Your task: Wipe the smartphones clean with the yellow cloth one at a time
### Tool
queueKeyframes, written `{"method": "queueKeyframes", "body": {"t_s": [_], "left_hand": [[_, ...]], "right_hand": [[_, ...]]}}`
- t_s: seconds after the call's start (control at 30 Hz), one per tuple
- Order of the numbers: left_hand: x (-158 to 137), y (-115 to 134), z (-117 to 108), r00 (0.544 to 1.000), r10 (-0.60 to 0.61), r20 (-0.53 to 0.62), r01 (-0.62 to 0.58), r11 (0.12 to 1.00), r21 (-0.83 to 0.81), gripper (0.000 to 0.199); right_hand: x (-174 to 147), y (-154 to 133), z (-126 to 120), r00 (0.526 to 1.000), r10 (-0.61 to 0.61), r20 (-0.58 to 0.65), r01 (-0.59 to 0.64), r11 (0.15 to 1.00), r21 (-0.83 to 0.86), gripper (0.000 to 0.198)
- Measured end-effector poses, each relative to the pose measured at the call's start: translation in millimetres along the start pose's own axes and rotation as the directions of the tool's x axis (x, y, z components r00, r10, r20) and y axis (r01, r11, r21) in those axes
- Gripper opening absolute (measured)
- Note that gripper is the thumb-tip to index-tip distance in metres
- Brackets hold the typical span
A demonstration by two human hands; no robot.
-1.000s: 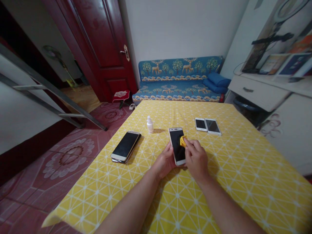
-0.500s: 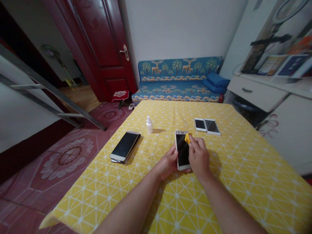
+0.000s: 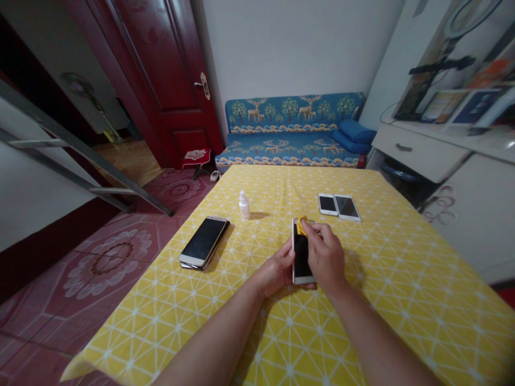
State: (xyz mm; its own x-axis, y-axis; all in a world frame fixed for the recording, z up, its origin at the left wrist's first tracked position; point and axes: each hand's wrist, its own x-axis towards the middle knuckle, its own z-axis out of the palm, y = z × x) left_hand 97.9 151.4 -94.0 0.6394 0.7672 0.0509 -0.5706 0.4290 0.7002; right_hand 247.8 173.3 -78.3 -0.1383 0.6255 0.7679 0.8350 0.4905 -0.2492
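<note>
A white-framed smartphone (image 3: 301, 260) with a dark screen is held just over the table by my left hand (image 3: 279, 268), the thumb on its left edge and fingers beneath it. Pinched in my right hand (image 3: 328, 257) is a small yellow cloth (image 3: 301, 226), pressed on the upper part of the screen. My right hand hides the phone's right side. To the left, a gold-framed smartphone (image 3: 204, 240) lies on top of another. Beyond my hands stands a white bottle (image 3: 244, 206). A smaller white phone (image 3: 328, 204) and a larger white phone (image 3: 347, 207) lie side by side.
The table wears a yellow cloth with white lines (image 3: 225, 321). Behind it is a blue patterned sofa (image 3: 289, 139). A white cabinet (image 3: 418, 153) stands to the right, a metal ladder (image 3: 96, 155) and a red door (image 3: 177, 80) to the left.
My right hand has moved the yellow cloth left across the top of the phone's screen. The left hand still holds the phone; the whole view has shifted slightly.
</note>
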Motion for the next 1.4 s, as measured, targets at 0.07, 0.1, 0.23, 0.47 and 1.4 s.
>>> {"method": "queueKeyframes", "body": {"t_s": [0.07,0.1,0.23,0.47,1.4], "left_hand": [[0,0,1,0.999,0.009,-0.032,-0.009,1.000,-0.001,0.048],[0,0,1,0.999,0.017,-0.035,-0.017,1.000,-0.006,0.047],[-3,5,2,1.000,0.025,0.012,-0.025,0.999,-0.048,0.049],[-1,11,-12,0.976,0.027,-0.216,-0.063,0.985,-0.161,0.036],[-1,15,8,0.865,0.123,-0.486,-0.061,0.988,0.141,0.044]], "right_hand": [[1,-6,-1,0.996,-0.078,0.036,0.077,0.997,0.028,0.040],[1,-6,-1,0.996,-0.080,0.044,0.079,0.997,0.023,0.040],[-1,13,0,0.989,0.151,-0.005,-0.150,0.985,0.083,0.041],[-10,32,7,0.845,0.529,-0.079,-0.410,0.736,0.539,0.028],[-12,-6,-7,0.993,0.032,-0.110,0.019,0.902,0.431,0.056]]}}
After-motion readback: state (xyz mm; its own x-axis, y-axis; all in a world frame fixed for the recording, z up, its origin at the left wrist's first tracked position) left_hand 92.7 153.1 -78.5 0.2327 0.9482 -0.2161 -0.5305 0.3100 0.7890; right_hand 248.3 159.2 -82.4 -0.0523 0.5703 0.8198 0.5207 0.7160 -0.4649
